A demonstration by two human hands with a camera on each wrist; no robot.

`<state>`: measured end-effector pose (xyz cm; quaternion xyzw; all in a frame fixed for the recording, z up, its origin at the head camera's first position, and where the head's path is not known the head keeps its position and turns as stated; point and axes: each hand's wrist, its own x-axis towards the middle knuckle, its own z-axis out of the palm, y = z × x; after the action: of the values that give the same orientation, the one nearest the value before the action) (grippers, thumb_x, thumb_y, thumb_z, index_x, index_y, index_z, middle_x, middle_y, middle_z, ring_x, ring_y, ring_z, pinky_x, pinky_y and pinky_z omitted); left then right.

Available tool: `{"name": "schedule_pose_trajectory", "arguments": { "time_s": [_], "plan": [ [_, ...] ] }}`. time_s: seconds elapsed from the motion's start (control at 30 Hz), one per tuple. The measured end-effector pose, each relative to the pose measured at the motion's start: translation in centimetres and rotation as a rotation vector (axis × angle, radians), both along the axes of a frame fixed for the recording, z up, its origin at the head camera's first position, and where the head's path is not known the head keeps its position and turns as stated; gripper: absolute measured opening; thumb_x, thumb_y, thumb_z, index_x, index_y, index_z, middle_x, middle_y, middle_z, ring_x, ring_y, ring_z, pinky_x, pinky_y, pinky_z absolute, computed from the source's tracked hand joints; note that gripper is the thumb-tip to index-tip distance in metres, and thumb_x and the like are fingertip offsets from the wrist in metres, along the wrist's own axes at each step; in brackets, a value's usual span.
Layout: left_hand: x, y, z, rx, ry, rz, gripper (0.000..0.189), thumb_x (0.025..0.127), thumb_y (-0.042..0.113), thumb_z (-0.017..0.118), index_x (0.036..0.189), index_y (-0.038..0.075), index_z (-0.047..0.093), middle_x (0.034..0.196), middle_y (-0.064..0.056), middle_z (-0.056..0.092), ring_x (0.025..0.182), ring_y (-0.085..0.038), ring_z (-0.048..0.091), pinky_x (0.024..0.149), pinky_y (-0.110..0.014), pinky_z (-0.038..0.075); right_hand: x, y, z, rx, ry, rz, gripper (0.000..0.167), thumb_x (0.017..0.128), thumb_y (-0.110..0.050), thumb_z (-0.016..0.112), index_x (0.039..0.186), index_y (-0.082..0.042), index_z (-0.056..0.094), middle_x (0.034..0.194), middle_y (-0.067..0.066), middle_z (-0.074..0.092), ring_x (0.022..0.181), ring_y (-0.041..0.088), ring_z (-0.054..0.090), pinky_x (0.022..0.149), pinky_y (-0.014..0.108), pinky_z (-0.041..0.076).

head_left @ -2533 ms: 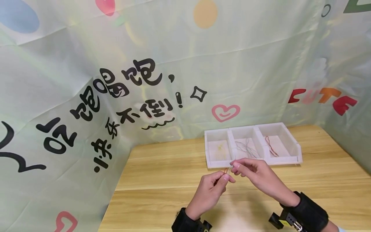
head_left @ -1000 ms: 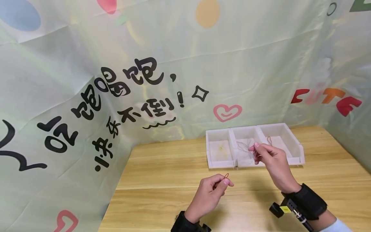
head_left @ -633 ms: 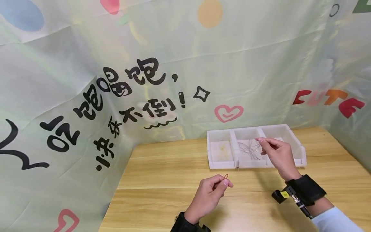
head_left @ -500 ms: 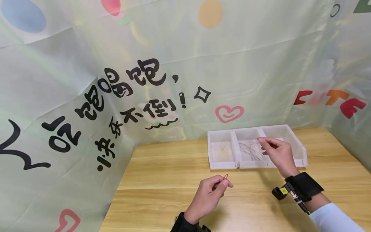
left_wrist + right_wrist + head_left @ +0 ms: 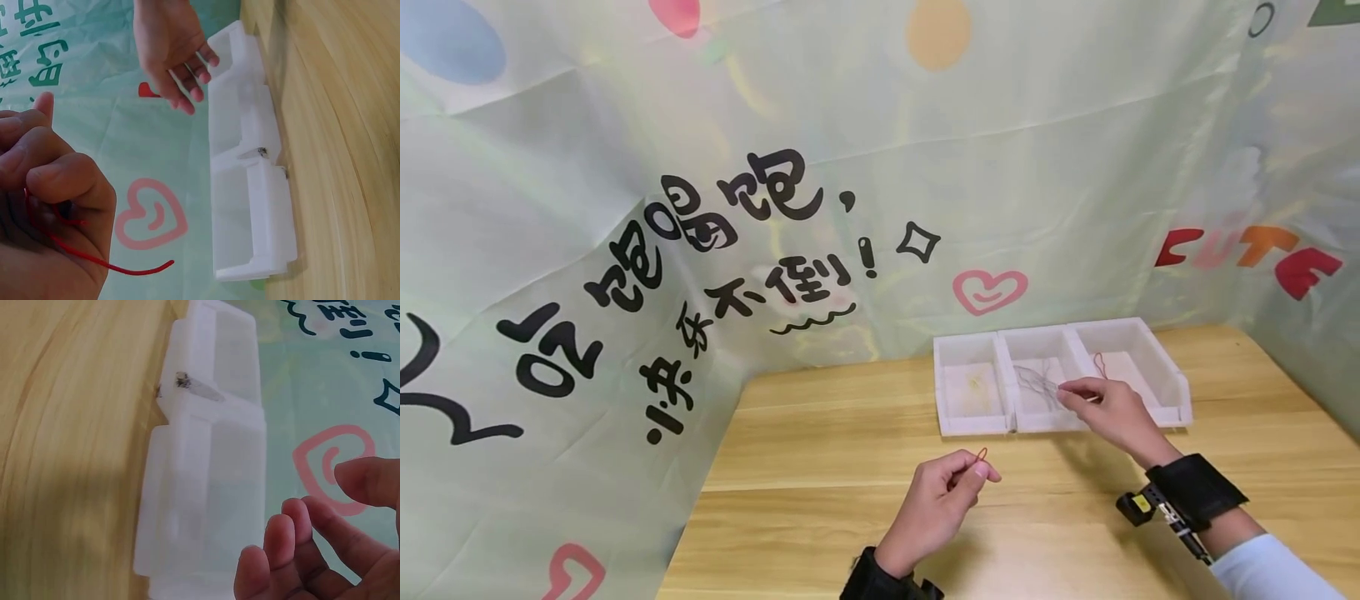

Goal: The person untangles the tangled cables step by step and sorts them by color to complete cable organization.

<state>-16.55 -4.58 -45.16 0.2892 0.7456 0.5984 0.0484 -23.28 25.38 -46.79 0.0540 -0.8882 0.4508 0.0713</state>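
My left hand (image 5: 936, 504) pinches a short red cord (image 5: 140, 272) between thumb and fingers. A small loop of it pokes up above the fingertips in the head view, and its tail hangs across the palm in the left wrist view. Over the middle compartment of a white three-part tray (image 5: 975, 430) hovers my right hand (image 5: 1112, 412). Its thumb (image 5: 369, 481) stands apart from the loosely bent fingers, with nothing seen between them. Thin grey cords (image 5: 1036, 382) lie in that compartment, right by the right fingertips.
Fine yellow cords (image 5: 976, 385) lie in the tray's left compartment. A red cord (image 5: 1100, 364) shows in the right compartment, partly hidden by the right hand. The tray stands on a wooden table (image 5: 805, 467), close to a printed cloth backdrop (image 5: 1037, 208).
My right hand has left the left hand's side and gone to the tray, where it has just dipped lower over the middle compartment. The left hand keeps the red cord, nearly still.
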Motion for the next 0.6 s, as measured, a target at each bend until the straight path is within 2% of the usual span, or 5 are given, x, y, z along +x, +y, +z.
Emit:
{"name": "schedule_pose_trajectory", "arguments": {
  "time_s": [0.17, 0.33, 0.47, 0.6],
  "plan": [
    [0.0, 0.2, 0.0, 0.012, -0.007, -0.004, 0.028, 0.107, 0.031, 0.052, 0.102, 0.012, 0.073, 0.062, 0.008, 0.044, 0.052, -0.001, 0.036, 0.049, -0.017, 0.031, 0.6, -0.6, 0.8, -0.040, -0.002, 0.007, 0.047, 0.103, -0.035, 0.061, 0.128, 0.004, 0.064, 0.103, 0.016, 0.069, 0.087, 0.027, 0.065, 0.067, 0.029, 0.051],
    [0.0, 0.3, 0.2, 0.027, -0.007, -0.018, 0.032, 0.108, 0.031, 0.051, 0.104, 0.008, 0.073, 0.061, 0.006, 0.044, 0.052, -0.001, 0.038, 0.051, -0.017, 0.033, 1.5, -2.0, 1.3, -0.084, 0.018, 0.022, 0.045, 0.104, -0.036, 0.059, 0.124, 0.003, 0.066, 0.099, 0.012, 0.070, 0.082, 0.020, 0.065, 0.069, 0.030, 0.053],
    [0.0, 0.5, 0.3, 0.026, 0.005, -0.011, 0.033, 0.108, 0.032, 0.050, 0.105, 0.009, 0.073, 0.061, 0.005, 0.044, 0.052, -0.001, 0.039, 0.051, -0.017, 0.034, 2.6, -3.7, 1.6, -0.178, -0.004, 0.058, 0.044, 0.105, -0.036, 0.057, 0.120, 0.003, 0.068, 0.095, 0.010, 0.070, 0.080, 0.019, 0.067, 0.071, 0.032, 0.055],
    [-0.3, 1.0, 0.3, 0.039, -0.002, 0.010, 0.031, 0.107, 0.032, 0.053, 0.104, 0.010, 0.075, 0.060, 0.005, 0.047, 0.051, -0.001, 0.042, 0.047, -0.018, 0.036, 4.0, -5.5, 1.9, -0.287, -0.049, 0.145, 0.041, 0.107, -0.035, 0.052, 0.116, 0.001, 0.070, 0.097, 0.010, 0.072, 0.084, 0.020, 0.069, 0.073, 0.033, 0.055]
  ]
}}
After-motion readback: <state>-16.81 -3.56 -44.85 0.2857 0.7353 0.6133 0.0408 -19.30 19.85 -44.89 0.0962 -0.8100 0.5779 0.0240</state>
